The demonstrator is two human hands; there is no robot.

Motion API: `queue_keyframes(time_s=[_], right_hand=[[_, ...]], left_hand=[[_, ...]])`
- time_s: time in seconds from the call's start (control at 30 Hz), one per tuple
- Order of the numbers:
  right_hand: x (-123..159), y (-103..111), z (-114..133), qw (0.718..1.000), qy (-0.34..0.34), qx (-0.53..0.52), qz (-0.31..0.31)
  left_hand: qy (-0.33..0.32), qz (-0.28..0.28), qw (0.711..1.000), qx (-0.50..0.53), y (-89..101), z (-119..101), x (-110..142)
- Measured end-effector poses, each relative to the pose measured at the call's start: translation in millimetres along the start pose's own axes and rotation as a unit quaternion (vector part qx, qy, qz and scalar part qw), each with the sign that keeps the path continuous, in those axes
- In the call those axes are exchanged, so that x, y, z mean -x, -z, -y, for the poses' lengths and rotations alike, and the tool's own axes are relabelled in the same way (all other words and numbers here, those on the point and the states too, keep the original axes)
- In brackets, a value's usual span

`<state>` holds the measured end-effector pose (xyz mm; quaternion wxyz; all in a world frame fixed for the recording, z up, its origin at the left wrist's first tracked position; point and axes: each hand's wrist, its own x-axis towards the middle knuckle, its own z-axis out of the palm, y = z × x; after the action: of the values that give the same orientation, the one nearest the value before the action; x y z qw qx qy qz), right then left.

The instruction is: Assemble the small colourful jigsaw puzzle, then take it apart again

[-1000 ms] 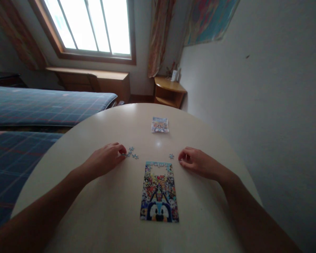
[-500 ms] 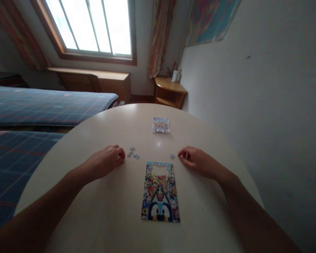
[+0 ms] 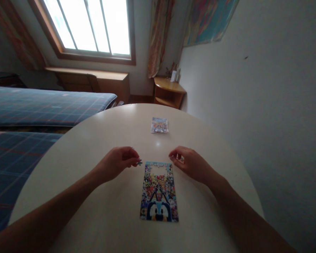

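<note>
My left hand [image 3: 122, 160] pinches a small puzzle piece [image 3: 139, 162] between thumb and fingertips, just off the upper left corner of the jigsaw puzzle [image 3: 159, 196]. The puzzle lies flat, with a blue cartoon dog's head at its near end and a pale gap near its far end. Beside the upper right corner, my right hand [image 3: 185, 160] has its thumb and fingers curled together at a small puzzle piece, mostly covered by the fingertips. Other loose pieces on the left are largely hidden behind my left hand.
The round cream table [image 3: 107, 211] carries a small printed sheet [image 3: 159, 125] beyond the puzzle. To the left are plaid mattresses [image 3: 42, 107]. A wooden corner shelf [image 3: 170, 86] stands past the table, and a wall [image 3: 279, 123] runs along the right.
My left hand has moved right, towards the puzzle, and now shows a piece in its fingertips. My right hand has shifted left over the loose piece there. The view has shifted slightly.
</note>
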<state>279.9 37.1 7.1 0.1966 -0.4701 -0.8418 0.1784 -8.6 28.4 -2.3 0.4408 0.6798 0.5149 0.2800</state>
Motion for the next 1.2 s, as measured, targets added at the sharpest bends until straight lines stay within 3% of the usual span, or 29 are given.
queue_keyframes(time_s=[0.27,0.5,0.7,0.77,0.87,1.0,1.2], right_hand=[[4,-27,45,0.996,0.054,-0.063,-0.015],[3,-29,45,0.994,0.055,-0.095,-0.007],[3,-21,40,0.986,-0.001,-0.167,0.007],[3,-20,37,0.981,-0.018,-0.194,0.013],[2,-21,30,0.978,-0.018,-0.208,0.026],[1,-22,24,0.983,-0.014,-0.181,0.036],[1,-26,25,0.987,-0.051,-0.146,0.039]], left_hand=[[0.012,0.017,0.997,0.077,-26.3,-4,4],[0.007,0.018,0.995,0.103,-41.9,-5,6],[-0.021,0.014,0.993,0.113,-49.7,-4,6],[-0.053,0.001,0.996,0.069,-49.5,-3,6],[-0.151,-0.014,0.985,-0.081,-44.7,-3,9],[-0.283,0.04,0.93,-0.229,-36.8,-6,14],[-0.387,0.14,0.862,-0.298,-36.6,-15,20]])
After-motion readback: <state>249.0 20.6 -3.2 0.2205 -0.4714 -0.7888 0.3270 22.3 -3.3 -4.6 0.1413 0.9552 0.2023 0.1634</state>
